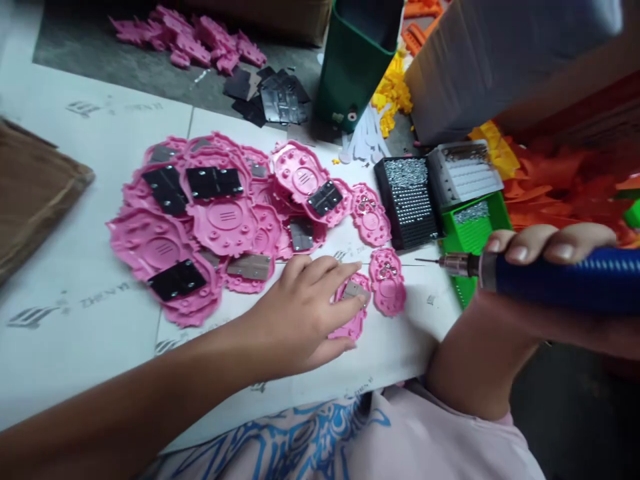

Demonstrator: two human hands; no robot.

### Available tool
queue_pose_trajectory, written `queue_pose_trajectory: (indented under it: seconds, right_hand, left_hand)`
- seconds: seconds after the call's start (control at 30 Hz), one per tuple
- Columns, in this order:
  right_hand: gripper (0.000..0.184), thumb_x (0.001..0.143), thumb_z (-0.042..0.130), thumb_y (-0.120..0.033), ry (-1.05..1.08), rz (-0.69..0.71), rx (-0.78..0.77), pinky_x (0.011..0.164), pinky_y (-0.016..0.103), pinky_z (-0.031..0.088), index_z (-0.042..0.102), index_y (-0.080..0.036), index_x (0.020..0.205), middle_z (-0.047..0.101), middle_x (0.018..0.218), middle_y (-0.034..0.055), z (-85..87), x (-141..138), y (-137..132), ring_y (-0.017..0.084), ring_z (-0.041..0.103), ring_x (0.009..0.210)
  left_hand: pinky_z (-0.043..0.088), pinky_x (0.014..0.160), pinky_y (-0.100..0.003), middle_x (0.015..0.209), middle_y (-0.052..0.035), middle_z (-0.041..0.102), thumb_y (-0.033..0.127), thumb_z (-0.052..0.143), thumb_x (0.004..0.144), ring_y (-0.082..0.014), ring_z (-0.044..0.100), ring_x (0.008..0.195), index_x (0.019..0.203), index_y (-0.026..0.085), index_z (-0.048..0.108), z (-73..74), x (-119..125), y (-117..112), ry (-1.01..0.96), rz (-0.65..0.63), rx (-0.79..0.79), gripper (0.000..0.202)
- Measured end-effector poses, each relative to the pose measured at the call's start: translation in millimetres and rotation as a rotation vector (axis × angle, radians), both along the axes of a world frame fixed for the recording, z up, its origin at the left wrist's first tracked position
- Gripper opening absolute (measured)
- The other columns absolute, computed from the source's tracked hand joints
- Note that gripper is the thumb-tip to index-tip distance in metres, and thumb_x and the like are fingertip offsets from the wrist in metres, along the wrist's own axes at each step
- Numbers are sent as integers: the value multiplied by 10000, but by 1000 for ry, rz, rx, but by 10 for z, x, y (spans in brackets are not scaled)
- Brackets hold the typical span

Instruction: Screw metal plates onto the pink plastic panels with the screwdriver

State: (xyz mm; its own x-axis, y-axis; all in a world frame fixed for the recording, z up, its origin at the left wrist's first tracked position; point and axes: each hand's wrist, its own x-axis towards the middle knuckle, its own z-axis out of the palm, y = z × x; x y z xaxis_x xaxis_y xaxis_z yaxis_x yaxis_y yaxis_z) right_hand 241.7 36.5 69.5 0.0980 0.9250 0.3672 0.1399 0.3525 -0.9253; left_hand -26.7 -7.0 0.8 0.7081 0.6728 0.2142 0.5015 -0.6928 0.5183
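Pressing flat with the open left hand (305, 313), fingers spread, on a pink plastic piece (346, 329) bearing a small metal plate (356, 290). Gripping a blue electric screwdriver (560, 280) in the closed right hand (520, 320), at three o'clock from that piece, bit pointing toward nine. Heaped at ten o'clock, more pink pieces (220, 220); at one o'clock, a black screw tray (407, 200).

One head-worn camera looks forward and steeply down, close over the desk (75, 200); left hand (300, 313) mid-frame, right hand (545, 250) at three o'clock, floor (100, 60) at twelve.
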Motion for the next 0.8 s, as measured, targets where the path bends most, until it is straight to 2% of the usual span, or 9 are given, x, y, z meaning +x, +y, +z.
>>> queue_pose_trajectory:
  seconds: [0.07,0.13,0.17,0.23,0.33,0.47,0.63,0.8]
  right_hand:
    - [331,767,604,-572,87,-37,177,582,294,516,638,-248,706,533,652,-35,-27,-25,181,101,581,583]
    - [283,847,471,-454,118,-205,359,504,228,481,585,-229,717,567,657,-55,-96,-59,359,70,570,535]
    - [272,849,437,-428,125,-274,376,480,209,466,556,-217,725,561,625,-58,-134,-71,437,66,559,508]
    - [238,825,430,-407,155,-344,351,455,197,461,524,-202,751,555,595,-65,-203,-83,556,65,559,479]
    - [254,831,408,-400,169,-372,317,446,184,465,480,-183,721,533,583,-67,-267,-81,642,60,575,474]
    - [256,866,385,-378,166,-387,318,443,194,481,461,-180,722,536,598,-64,-313,-79,663,70,595,480]
    - [250,878,362,-372,149,-385,320,450,199,491,443,-185,734,533,601,-67,-330,-90,677,68,589,472]
    - [234,873,346,-348,125,-387,338,440,181,465,428,-184,727,507,590,-65,-322,-124,673,60,572,469]
  left_hand:
    - [259,992,-511,1429,-140,506,577,738,755,-358,433,1217,1276,230,602,-15,-11,-7,8,-36,-9,640]
    - [241,1002,-491,1404,-112,537,613,784,687,-348,429,1222,1323,230,567,-23,-18,-11,11,-65,-7,774]
    - [240,999,-478,1379,-100,560,606,800,672,-339,436,1214,1328,229,563,-21,-20,-12,7,-70,-3,792]
    - [243,992,-464,1348,-87,584,565,818,673,-327,451,1198,1314,233,574,-10,-19,-11,7,-56,-12,763]
    - [252,988,-463,1331,-93,591,507,825,687,-321,467,1181,1289,237,593,10,-12,-7,12,-34,-48,700]
    - [279,971,-453,1309,-107,592,488,813,708,-314,480,1161,1279,216,594,18,-8,-4,-9,-67,-42,670]
    - [291,1010,-469,1293,-118,592,438,820,709,-313,481,1154,1243,194,613,34,-8,-16,-11,-47,-73,623]
    - [315,997,-471,1276,-138,592,371,810,720,-314,485,1135,1232,160,610,56,-4,-16,-22,-69,-78,589]
